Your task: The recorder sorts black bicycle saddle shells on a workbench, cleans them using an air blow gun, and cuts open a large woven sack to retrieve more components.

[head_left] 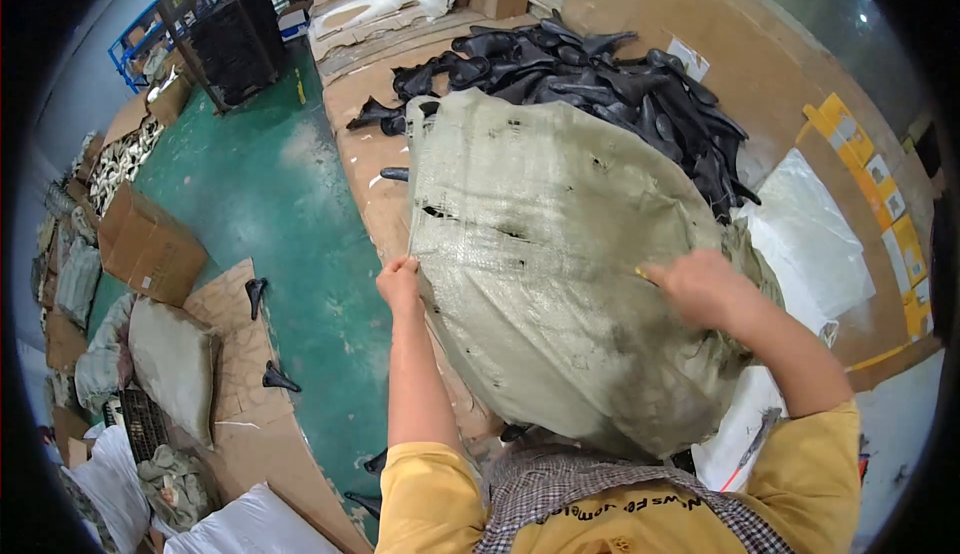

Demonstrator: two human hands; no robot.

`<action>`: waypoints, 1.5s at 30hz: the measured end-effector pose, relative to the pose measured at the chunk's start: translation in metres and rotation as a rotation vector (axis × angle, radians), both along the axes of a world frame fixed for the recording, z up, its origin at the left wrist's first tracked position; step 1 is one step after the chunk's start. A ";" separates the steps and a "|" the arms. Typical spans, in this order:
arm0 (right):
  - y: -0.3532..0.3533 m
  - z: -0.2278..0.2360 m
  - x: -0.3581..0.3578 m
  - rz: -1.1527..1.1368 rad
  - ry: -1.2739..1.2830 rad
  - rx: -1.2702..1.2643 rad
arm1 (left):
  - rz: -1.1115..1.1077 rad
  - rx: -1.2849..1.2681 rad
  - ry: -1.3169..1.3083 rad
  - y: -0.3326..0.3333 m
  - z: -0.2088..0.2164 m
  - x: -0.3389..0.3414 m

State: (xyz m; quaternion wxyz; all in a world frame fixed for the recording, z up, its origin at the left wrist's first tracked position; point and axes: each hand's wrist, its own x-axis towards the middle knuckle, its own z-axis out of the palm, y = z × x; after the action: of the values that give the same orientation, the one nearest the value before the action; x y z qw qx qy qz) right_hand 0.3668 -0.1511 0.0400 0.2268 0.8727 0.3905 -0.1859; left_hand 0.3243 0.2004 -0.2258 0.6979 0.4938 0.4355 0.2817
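Note:
A large grey-green woven sack, with small torn holes, is spread out in front of me over the cardboard-covered table. My left hand is closed on its left edge and pulls it taut. Over the right part of the sack is my right hand, fingers curled. A small yellow tip shows at its front; whether this is a tool or a finger covering I cannot make out. Behind the sack lies a heap of black pieces shaped like bicycle saddles. One black piece pokes out at the sack's left edge.
White plastic sheeting lies right of the sack, near yellow-and-white cards. On the green floor to the left are a few black pieces, a cardboard box and stuffed sacks. A black stack stands farther back.

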 end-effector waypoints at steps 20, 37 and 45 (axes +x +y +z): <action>0.117 -0.053 0.036 0.215 0.058 0.339 | -0.556 1.269 0.165 -0.036 0.095 -0.026; 0.001 0.022 0.011 0.090 0.097 0.109 | -1.297 1.212 0.342 -0.169 0.085 -0.045; -0.005 -0.023 0.019 0.079 0.203 0.607 | -0.960 1.105 -0.089 -0.179 0.104 -0.090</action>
State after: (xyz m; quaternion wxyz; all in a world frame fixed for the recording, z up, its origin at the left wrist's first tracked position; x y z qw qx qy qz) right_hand 0.3854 -0.1559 0.0172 -0.0770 0.8616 0.4823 -0.1381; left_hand 0.2342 0.0215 -0.1221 0.4106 0.8983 -0.0633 0.1434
